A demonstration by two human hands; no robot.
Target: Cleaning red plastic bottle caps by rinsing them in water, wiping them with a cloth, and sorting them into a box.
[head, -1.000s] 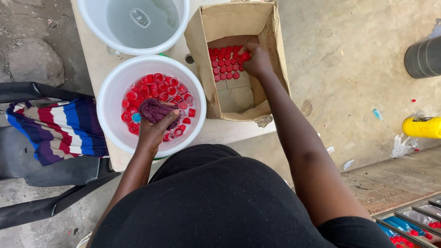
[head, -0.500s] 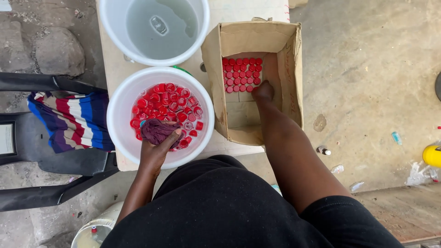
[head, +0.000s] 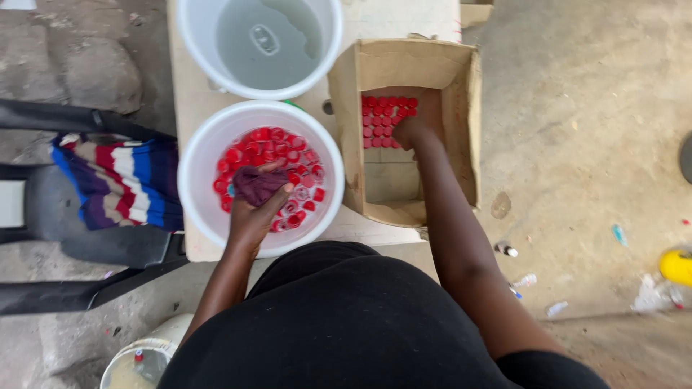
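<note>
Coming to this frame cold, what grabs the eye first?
The mass of red bottle caps floating in the white bucket at centre, where the left hand grips a dark purple cloth. To its right, the right hand reaches into a cardboard box where more red caps lie in neat rows.

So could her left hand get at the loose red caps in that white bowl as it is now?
Probably yes. The left hand is already inside the white bowl, gripping a dark purple cloth right over the red caps. Only the cloth fills its grasp; nothing else blocks it.
</note>
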